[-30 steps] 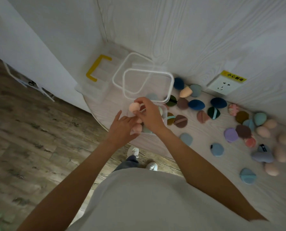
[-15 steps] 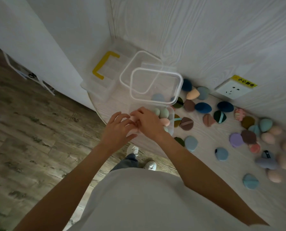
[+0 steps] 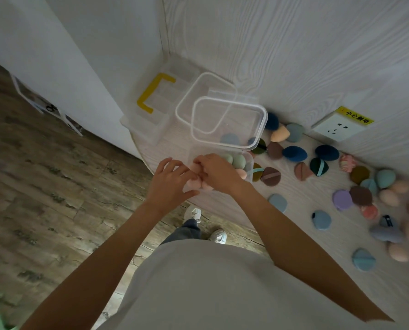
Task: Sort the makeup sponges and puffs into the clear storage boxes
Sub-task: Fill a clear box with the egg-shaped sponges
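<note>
Head view, both hands (image 3: 194, 175) pressing pink sponges (image 3: 195, 181) into near clear box (image 3: 247, 163), green sponges (image 3: 236, 160) inside

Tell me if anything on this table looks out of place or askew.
The clear lid sits crooked, propped over the boxes rather than closed on one. Many puffs and sponges lie scattered loose on the table, unsorted.

A room in a home is suggested. A wood-look floor (image 3: 43, 186), white walls (image 3: 79, 44) and a wall socket (image 3: 339, 127) are seen.
</note>
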A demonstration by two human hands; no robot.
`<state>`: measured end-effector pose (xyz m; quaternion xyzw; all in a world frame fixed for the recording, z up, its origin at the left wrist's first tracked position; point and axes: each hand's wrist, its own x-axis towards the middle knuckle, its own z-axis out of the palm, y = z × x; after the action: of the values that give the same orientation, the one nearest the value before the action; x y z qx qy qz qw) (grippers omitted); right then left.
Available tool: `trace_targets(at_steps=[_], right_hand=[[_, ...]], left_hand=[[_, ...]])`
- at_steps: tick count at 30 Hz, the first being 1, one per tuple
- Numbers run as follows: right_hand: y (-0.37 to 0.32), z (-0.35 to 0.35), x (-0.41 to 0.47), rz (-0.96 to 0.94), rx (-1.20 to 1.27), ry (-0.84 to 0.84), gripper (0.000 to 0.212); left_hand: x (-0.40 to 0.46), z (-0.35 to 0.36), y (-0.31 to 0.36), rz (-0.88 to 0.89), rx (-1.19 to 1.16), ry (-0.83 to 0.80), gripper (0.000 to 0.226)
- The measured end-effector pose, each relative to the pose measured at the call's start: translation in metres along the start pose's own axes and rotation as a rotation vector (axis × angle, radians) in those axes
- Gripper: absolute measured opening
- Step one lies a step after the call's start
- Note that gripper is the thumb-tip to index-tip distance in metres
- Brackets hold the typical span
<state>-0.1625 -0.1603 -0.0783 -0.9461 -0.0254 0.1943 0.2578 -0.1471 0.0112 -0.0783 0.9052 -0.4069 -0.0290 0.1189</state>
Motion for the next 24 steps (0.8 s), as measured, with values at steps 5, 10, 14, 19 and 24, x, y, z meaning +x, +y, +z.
trace_targets(at_steps=[5,10,14,19,24], right_hand=[[0.005,-0.008,-0.015,-0.006,0.129,0.125,0.033],[0.002,-0.022,-0.029,0.035,0.187,0.314,0.027],[0.003,-0.034,-0.063,0.064,0.154,0.491,0.034],[0.036,-0.028,-0.145,0.358,0.059,0.815,0.025],[0.088,-0.006,-0.250,0.862,0.372,1.107,0.016]], left_hand=[[0.006,-0.012,0.000,0.003,-0.085,-0.037,0.037],[0.023,-0.029,-0.002,0.047,-0.130,-0.019,0.039],[0.044,-0.044,0.020,0.143,-0.223,0.135,0.026],[0.079,-0.042,0.083,0.445,-0.388,0.210,0.019],[0.116,-0.007,0.166,0.607,-0.364,-0.250,0.030]])
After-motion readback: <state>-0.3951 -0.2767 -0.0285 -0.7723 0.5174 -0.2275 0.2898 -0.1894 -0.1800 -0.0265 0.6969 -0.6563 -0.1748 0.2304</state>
